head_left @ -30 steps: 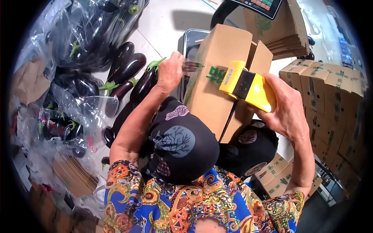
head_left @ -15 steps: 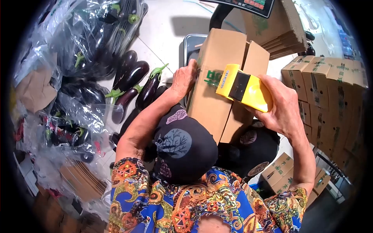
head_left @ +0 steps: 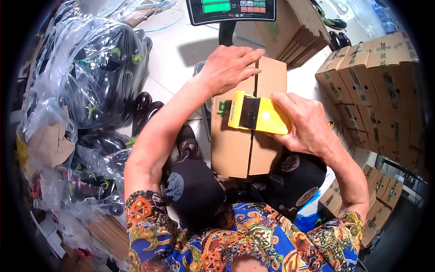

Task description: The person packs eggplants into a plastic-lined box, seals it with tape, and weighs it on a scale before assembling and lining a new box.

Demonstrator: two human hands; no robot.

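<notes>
A cardboard box stands between my knees, its two top flaps folded in with a narrow dark seam between them. Stretched over the far end of the flaps, my left hand rests on the box with its fingers extended across the seam. My right hand grips a yellow tape dispenser with a black band, held over the middle of the box. Green print on the left flap is partly covered by the dispenser.
Beyond the box rises a digital scale display. Flattened cartons lean at the back. Closed boxes are stacked on the right, more at lower right. Left are eggplants and clear plastic bags of eggplants.
The box has turned more upright in view and sits lower. My left hand has gone from its left side onto the top flaps. The tape dispenser has shifted left with my right hand.
</notes>
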